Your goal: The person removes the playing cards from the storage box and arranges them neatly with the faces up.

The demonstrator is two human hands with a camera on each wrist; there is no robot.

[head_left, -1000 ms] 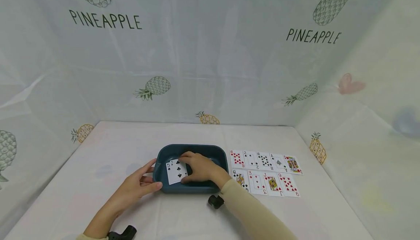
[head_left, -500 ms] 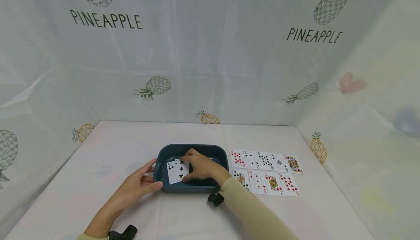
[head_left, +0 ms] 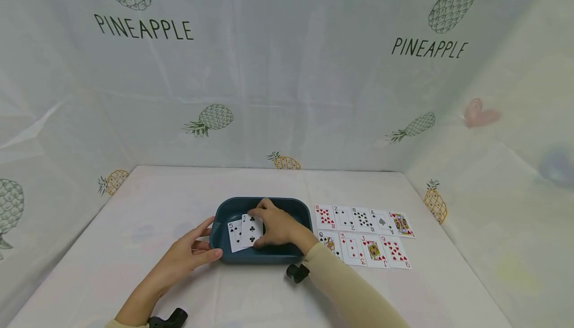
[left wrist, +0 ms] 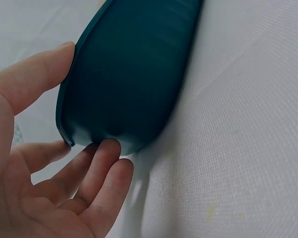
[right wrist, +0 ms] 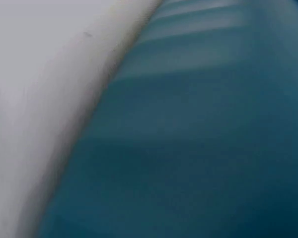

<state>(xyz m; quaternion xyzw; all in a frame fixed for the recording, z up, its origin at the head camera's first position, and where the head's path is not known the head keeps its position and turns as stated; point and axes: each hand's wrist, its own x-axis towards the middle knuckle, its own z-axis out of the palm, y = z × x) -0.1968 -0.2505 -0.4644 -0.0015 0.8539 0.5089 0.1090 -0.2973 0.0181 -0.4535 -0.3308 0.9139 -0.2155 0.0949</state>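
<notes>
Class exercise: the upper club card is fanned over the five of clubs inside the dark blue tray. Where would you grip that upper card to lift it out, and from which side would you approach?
Probably from above, at the upper card's right edge, where the right hand already rests. The tray's walls block any low sideways approach, and the left edge overlaps the five of clubs, so pinching there risks taking both.

**Open table left, cards crowd the right**

Your left hand point(head_left: 188, 255) blocks the teal tray's point(head_left: 233, 257) left wall. Two rows of face-up cards point(head_left: 362, 236) lie just right of it. Bare tablecloth point(head_left: 179, 188) stretches behind and far left.
</notes>
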